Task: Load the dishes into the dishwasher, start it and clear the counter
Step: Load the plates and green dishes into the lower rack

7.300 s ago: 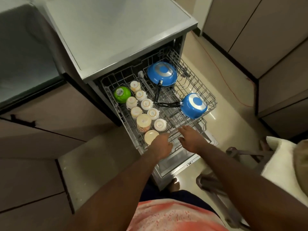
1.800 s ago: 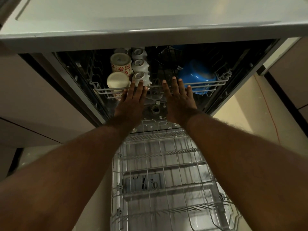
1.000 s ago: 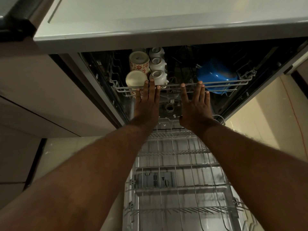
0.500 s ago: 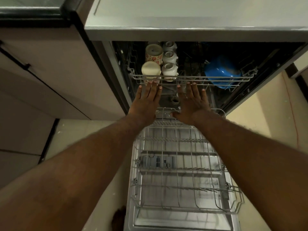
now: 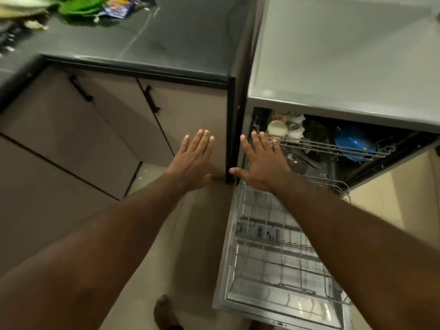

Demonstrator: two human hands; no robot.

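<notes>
Head view showed both hands extended flat, fingers straight, holding nothing: left hand (image 5: 194, 160) before the cabinet door (image 5: 190, 110), right hand (image 5: 262, 163) at the left edge of the dishwasher (image 5: 333, 55). The upper rack (image 5: 333, 148) sat inside, loaded with cups (image 5: 277, 128) and a blue pan (image 5: 354, 142). The lower rack (image 5: 273, 258) stood drawn out, no dishes visible in it. Judged remaining: rack in, door shut, cycle started, clutter (image 5: 81, 7) cleared from the counter (image 5: 166, 39).

Dim, warm indoor light. Soft glare lies on the dishwasher top (image 5: 345, 55). The counter's (image 5: 142, 39) far-left corner smears with motion blur, and wide-angle bending curves the edges.
</notes>
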